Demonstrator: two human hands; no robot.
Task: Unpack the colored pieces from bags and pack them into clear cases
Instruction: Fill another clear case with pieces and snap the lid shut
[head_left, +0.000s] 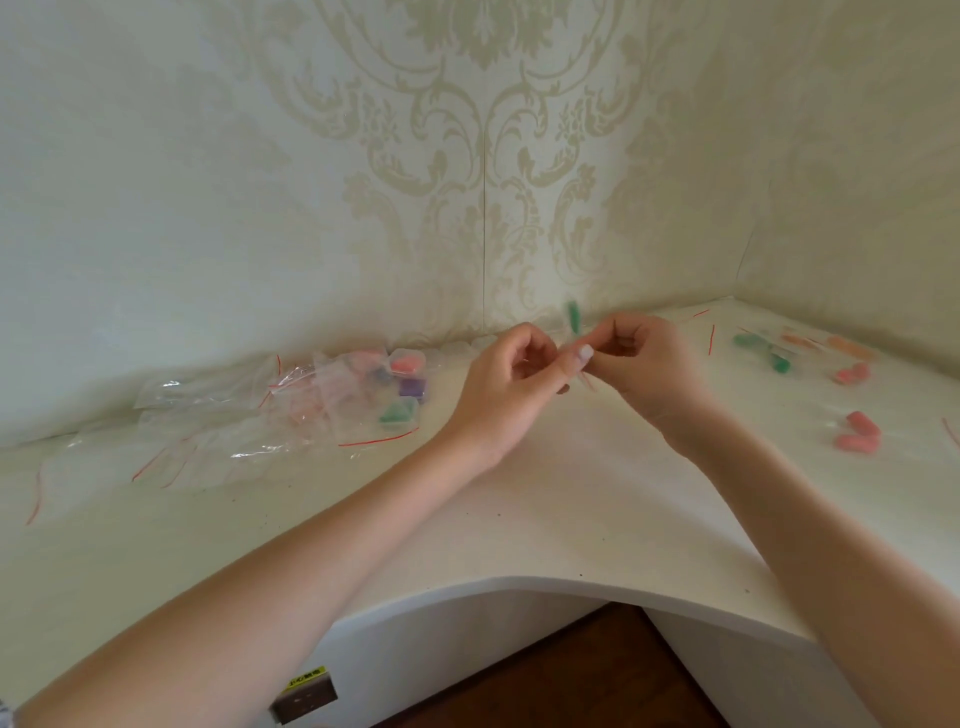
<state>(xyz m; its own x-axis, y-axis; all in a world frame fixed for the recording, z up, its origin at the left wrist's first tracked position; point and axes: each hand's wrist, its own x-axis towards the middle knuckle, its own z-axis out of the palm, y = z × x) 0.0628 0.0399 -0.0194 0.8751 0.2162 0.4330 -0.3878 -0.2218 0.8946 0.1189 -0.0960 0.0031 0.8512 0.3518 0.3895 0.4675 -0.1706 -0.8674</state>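
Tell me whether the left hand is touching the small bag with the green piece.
Touching. The head view shows the left hand pinching the small clear bag, with the right hand gripping it too.

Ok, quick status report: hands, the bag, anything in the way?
Left hand and right hand both pinching a small clear bag above the counter. Green piece inside, bag not emptied. Nothing blocking.

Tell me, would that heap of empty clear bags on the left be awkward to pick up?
Probably a bit. The empty clear bags lie crumpled and flat on the counter, so they look thin and floppy, likely sagging when lifted. Their glossy highlights suggest slick film, so overlapping bags may slide apart. They seem very light.
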